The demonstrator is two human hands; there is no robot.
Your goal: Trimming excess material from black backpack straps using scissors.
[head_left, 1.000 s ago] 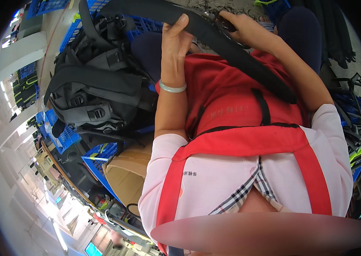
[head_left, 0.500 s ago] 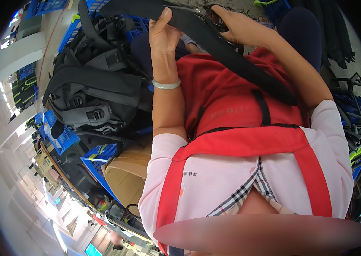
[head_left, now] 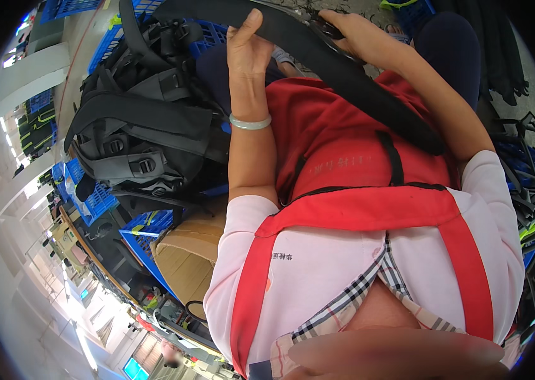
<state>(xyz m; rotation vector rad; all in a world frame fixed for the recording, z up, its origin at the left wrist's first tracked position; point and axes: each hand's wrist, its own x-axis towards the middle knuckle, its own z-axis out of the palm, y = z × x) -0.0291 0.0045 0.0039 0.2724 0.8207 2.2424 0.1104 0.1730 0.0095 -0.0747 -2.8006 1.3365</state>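
A long black padded strap runs from the top of the view across my lap, its rounded end lying over the red apron. My left hand is closed on the strap's near side, thumb on top and fingers partly hidden behind it. On the far side of the strap, my right hand is closed round a dark-handled tool with a rounded, shiny part. The strap hides most of this tool, so its exact kind is unclear.
To my left, black padded straps with buckles are heaped over a blue crate. A cardboard box stands below the heap. At right are black straps in a blue crate and dark cloth pieces. Dark scraps litter the floor.
My right hand has shifted slightly right and turned a little, still holding the tool. The left hand has moved slightly right and stays on the strap.
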